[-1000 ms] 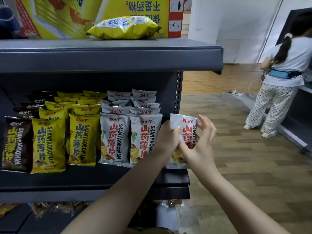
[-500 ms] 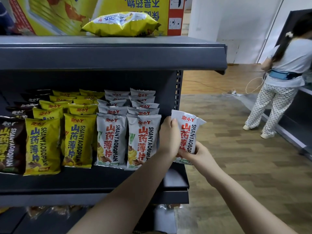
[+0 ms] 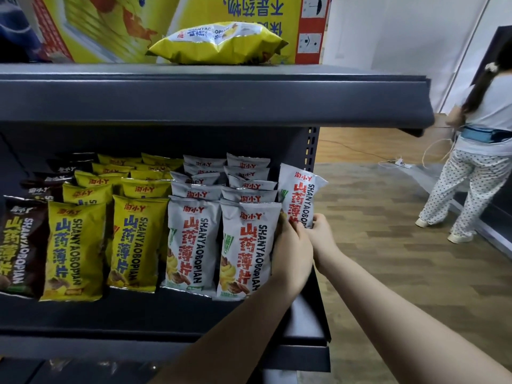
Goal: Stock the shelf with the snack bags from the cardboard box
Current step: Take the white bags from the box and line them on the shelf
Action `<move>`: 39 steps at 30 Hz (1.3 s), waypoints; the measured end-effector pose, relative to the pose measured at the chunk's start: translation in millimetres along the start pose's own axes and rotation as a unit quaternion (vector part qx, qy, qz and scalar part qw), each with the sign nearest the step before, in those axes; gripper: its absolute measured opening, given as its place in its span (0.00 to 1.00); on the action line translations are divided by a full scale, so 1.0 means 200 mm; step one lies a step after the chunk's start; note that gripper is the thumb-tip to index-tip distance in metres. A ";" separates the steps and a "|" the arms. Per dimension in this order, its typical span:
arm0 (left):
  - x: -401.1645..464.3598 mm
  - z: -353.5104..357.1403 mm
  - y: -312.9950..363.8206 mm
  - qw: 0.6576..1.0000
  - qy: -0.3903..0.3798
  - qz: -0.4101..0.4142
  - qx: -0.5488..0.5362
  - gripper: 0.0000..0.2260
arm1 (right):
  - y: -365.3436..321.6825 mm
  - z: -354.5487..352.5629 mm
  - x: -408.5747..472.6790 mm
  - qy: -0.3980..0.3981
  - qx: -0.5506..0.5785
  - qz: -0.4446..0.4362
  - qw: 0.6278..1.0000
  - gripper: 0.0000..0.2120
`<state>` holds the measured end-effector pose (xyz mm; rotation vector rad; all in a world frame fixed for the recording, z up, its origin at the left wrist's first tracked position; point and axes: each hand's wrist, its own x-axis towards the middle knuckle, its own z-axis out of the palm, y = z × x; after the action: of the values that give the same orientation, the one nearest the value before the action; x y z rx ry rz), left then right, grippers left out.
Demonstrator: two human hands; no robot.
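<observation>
While left hand [image 3: 291,253] steadies, right hand [image 3: 318,231] apparently pinches bag [image 3: 297,195].

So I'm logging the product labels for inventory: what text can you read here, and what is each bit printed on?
"SHANYAOBOPIAN": down the front white bag, the held white bag, the front yellow bags and the dark bag.
"SHANYAOBOPIAN": on the yellow bag on the top shelf, turned away from upright.
Chinese characters on all bags and, upside down, on the cardboard box: not transcribed.
Small print: blurred.

White snack bag [image 3: 297,195] upright, tilted at the shelf's [image 3: 166,317] right edge, beside the white rows [image 3: 221,217].
</observation>
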<state>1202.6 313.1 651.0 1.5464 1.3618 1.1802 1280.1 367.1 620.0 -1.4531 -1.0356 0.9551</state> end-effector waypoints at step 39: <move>0.17 0.09 -0.07 0.995 0.039 -0.037 -0.081 0.16 | 0.03 0.05 0.29 -0.004 -0.218 -0.041 0.975 0.11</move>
<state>1215.1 349.1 637.3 1.3382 1.3277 1.2828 1289.9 425.0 611.0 -1.7449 -1.3599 0.7007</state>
